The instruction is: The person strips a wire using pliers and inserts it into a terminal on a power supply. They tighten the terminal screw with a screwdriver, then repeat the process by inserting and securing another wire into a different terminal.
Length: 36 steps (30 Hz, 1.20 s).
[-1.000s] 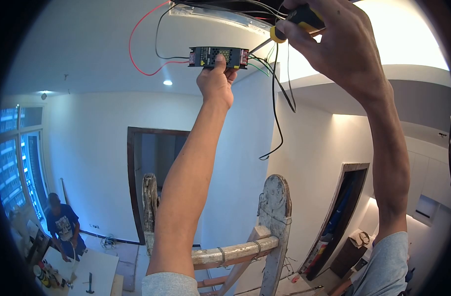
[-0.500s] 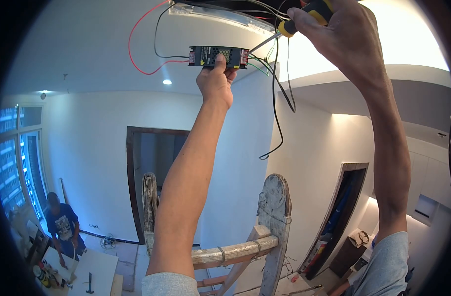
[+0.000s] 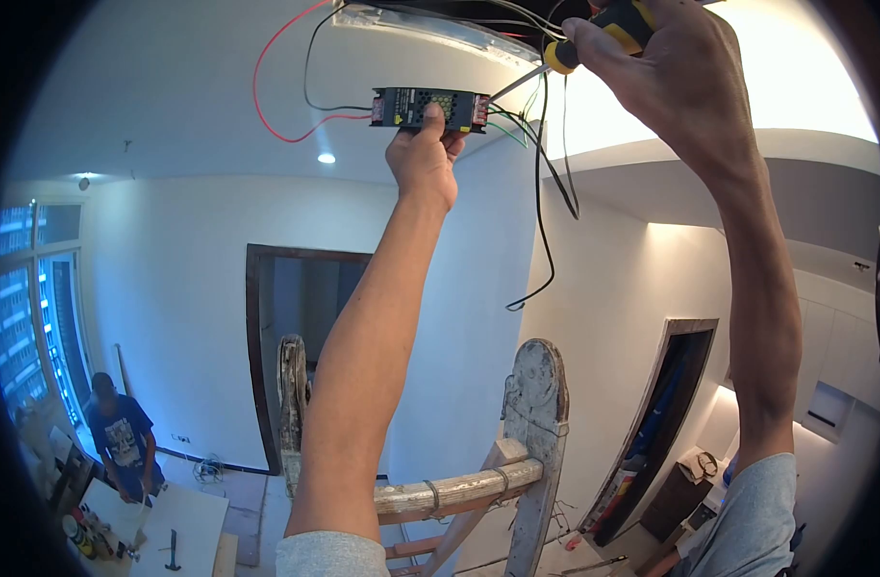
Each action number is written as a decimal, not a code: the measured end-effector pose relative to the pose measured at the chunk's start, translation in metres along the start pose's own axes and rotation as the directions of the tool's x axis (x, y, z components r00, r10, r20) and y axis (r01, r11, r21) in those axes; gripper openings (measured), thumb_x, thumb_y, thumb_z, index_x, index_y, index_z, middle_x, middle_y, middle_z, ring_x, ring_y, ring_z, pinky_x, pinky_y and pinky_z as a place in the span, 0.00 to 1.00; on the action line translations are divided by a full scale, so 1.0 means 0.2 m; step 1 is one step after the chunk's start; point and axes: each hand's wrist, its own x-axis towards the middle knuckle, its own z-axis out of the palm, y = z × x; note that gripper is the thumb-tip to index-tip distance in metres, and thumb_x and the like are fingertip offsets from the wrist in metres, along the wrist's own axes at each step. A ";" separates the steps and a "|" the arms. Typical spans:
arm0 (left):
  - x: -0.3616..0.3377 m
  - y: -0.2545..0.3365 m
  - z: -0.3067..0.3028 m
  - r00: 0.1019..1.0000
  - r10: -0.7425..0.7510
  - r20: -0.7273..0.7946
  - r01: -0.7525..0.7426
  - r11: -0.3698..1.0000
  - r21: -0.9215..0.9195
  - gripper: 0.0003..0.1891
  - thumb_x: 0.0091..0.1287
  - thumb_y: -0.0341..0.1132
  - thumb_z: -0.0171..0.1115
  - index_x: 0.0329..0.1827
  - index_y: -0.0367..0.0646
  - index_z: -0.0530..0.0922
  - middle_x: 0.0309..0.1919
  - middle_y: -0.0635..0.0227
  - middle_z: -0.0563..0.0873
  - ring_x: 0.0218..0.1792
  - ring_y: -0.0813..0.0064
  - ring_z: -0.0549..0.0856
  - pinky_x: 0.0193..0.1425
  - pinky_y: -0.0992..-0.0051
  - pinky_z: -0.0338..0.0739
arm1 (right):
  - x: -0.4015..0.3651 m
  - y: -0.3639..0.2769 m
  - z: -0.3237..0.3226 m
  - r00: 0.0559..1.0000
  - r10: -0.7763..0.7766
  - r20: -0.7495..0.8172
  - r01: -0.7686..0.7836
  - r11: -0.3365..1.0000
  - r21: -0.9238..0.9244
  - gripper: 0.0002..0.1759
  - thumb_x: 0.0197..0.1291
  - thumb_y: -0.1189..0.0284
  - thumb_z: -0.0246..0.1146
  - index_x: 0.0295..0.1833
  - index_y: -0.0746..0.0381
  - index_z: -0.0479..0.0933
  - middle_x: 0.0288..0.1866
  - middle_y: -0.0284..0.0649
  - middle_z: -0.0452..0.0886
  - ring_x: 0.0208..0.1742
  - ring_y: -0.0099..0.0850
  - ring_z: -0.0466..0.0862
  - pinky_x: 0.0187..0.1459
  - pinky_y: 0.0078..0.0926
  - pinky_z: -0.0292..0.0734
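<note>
My left hand (image 3: 425, 159) is raised and closed around a black power supply unit (image 3: 411, 108) with a perforated cover, the thumb pressed on its face. A red wire (image 3: 258, 87) and a dark wire enter its left terminals. At its right terminals, black wires (image 3: 542, 231) and a green wire (image 3: 509, 137) come out. My right hand (image 3: 685, 82) grips the yellow-and-black handle of a screwdriver (image 3: 594, 43). The screwdriver's shaft slants down left, its tip at the right-hand terminal block; whether it sits in a screw cannot be made out.
Just below my arms stands a worn wooden ladder (image 3: 536, 423). Wires run into a ceiling opening (image 3: 459, 12) overhead. At lower left a person (image 3: 123, 438) stands by a white board (image 3: 185, 519) with a hammer (image 3: 173, 551) on it. Doorways open in the walls.
The power supply unit has shifted slightly right and up in the view, with the screwdriver tip staying at its terminals. The person below has brought a hand in closer to the body.
</note>
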 end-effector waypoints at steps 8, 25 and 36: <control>0.02 0.00 -0.01 1.000 -0.006 0.006 0.006 1.000 -0.007 0.15 0.70 0.36 0.69 0.52 0.37 0.76 0.42 0.59 0.86 0.41 0.60 0.88 0.46 0.67 0.79 | -0.01 0.00 0.02 0.996 0.084 -0.006 -0.083 0.989 0.122 0.12 0.59 0.80 0.70 0.38 0.68 0.71 0.29 0.44 0.81 0.31 0.30 0.88 0.27 0.26 0.79; 0.02 0.00 -0.02 1.000 -0.001 0.018 0.000 1.000 0.022 0.15 0.71 0.35 0.68 0.54 0.39 0.74 0.43 0.62 0.86 0.41 0.63 0.87 0.46 0.67 0.79 | 0.08 0.12 0.05 0.936 -0.337 0.100 0.276 0.882 0.383 0.12 0.57 0.83 0.68 0.42 0.64 0.71 0.40 0.42 0.76 0.37 0.33 0.83 0.33 0.31 0.78; 0.00 0.03 -0.01 1.000 -0.017 -0.010 0.018 0.999 0.033 0.14 0.72 0.34 0.67 0.54 0.38 0.75 0.43 0.61 0.85 0.41 0.62 0.87 0.47 0.66 0.79 | 0.08 -0.05 -0.03 0.873 -0.271 0.406 0.345 0.931 -0.121 0.08 0.60 0.74 0.68 0.39 0.65 0.76 0.35 0.41 0.77 0.35 0.34 0.81 0.35 0.35 0.79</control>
